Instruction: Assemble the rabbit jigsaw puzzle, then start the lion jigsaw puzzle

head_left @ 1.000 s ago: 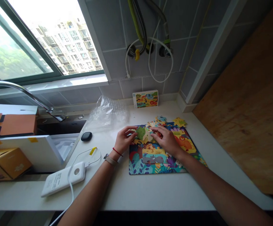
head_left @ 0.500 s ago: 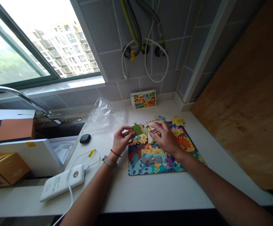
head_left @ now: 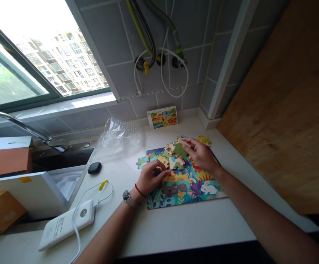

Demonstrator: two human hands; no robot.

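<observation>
My right hand [head_left: 201,154] pinches a green puzzle piece [head_left: 179,149] above the pile on a colourful puzzle board [head_left: 155,198]. Lower and to the left, my left hand [head_left: 151,176] is over the board's left part, thumb and forefinger apart beside the yellow puzzle pieces [head_left: 177,177]. I see nothing held in it, though its other fingers are partly hidden. Between the hands lies a white-and-green puzzle piece [head_left: 176,162]. Several loose pieces overlap around it, including blue-green ones [head_left: 145,160] at the board's left edge. A grey hippo picture [head_left: 175,189] shows near the front.
A picture box [head_left: 162,117] leans against the tiled wall. Crumpled bubble wrap [head_left: 120,137] lies behind on the left. A black oval object [head_left: 94,168], a white power bank [head_left: 67,224] with its cable, and boxes by the sink [head_left: 79,157] are to the left. A wooden panel [head_left: 272,121] stands at right.
The green piece has passed from my left hand to my right. My left hand has dropped lower on the board. Blue-green pieces now show at the left edge. The view has shifted slightly.
</observation>
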